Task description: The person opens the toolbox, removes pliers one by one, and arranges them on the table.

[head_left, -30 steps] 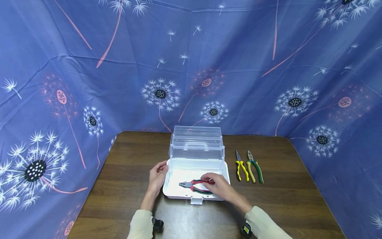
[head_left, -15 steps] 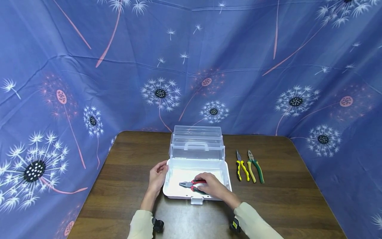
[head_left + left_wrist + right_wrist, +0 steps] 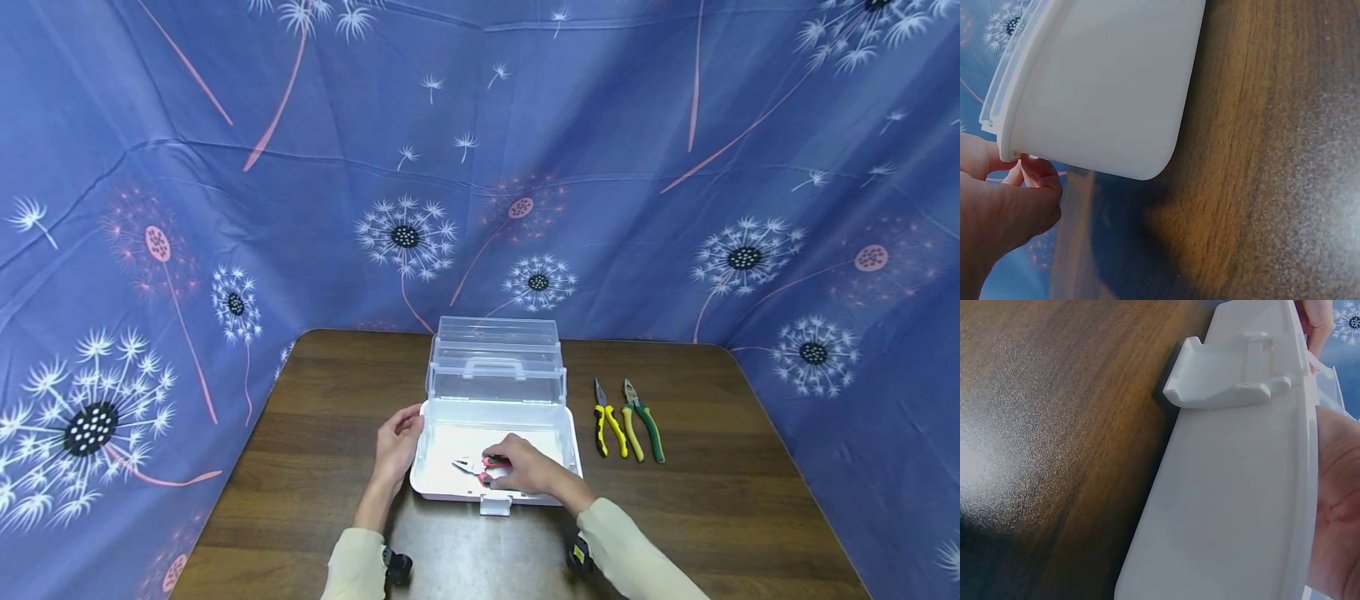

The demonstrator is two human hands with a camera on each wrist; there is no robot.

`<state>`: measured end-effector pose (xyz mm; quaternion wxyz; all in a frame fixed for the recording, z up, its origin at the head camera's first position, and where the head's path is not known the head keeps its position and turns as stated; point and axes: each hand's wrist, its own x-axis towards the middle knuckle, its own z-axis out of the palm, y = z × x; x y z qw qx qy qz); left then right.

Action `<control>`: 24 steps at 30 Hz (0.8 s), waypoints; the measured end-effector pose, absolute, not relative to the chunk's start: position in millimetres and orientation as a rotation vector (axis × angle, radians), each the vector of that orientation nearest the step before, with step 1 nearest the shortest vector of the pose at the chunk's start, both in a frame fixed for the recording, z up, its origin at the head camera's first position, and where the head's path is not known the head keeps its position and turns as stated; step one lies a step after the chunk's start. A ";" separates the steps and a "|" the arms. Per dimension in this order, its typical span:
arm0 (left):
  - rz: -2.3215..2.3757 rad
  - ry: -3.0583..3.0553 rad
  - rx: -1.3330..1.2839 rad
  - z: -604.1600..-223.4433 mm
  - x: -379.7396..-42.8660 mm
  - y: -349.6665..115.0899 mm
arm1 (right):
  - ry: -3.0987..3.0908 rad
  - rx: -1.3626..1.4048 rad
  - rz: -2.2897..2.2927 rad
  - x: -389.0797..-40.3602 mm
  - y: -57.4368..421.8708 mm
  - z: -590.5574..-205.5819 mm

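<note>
A white plastic toolbox sits on the table, its clear tiered lid raised at the back. My left hand holds the box's left rim; in the left wrist view the fingers curl at the rim's edge. Inside the box, my right hand grips combination pliers by their red-and-black handles. The pliers' metal jaws point left, and the palm covers the handle ends. In the right wrist view the box's front wall hides the pliers and most of that hand.
Right of the box, yellow-and-black long-nose pliers and green-and-yellow combination pliers lie side by side on the wooden table. A clear latch hangs at the box front. A blue dandelion-print cloth surrounds the table.
My right hand has slid left along the pliers' handles and closed round them. The handles are nearer together and the pliers look slightly turned. My left hand has stayed on the rim.
</note>
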<state>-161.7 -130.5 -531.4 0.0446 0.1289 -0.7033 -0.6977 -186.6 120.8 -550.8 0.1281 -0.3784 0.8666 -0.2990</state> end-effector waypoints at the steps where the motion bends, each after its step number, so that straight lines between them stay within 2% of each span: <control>1: -2.126 -2.148 0.395 -534.4 -162.4 -131.2 | 2.515 -1.110 -0.869 -187.0 120.3 -551.4; 7: -2.092 -2.143 0.451 -566.8 -173.9 -134.2 | 2.420 -1.025 -0.934 -187.3 110.5 -552.9; 24: -2.111 -2.140 0.481 -566.8 -175.4 -133.9 | 2.443 -1.050 -0.916 -188.3 110.1 -550.7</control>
